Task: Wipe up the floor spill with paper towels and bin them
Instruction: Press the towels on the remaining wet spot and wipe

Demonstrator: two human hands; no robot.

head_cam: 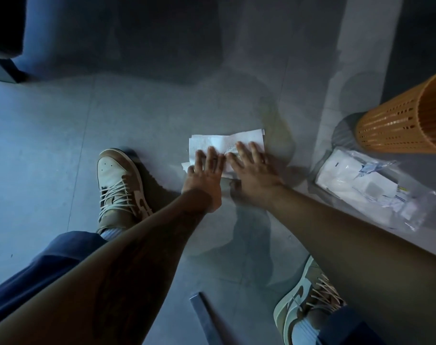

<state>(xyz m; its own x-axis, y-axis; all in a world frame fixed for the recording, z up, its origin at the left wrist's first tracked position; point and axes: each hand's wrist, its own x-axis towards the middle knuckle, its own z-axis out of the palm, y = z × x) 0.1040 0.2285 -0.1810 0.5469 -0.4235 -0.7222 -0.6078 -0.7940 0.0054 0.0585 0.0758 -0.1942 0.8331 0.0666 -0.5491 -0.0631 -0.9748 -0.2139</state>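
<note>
Pressing flat, fingers spread, side by side: left hand (207, 170) and right hand (254, 170) on white paper towels (224, 143), frame centre. Orange bin (406, 118) at right edge, well apart from towels.

The scene is dim with a cool blue cast; a brighter band of floor (356, 70) runs along the right, lighting the orange basket (406, 120), while deep shadow fills the upper left. Soft shadows pool beneath both forearms on the glossy tiles. Wide-angle distortion bends the edges, and the right hand (255, 175) is slightly motion-blurred.
</note>
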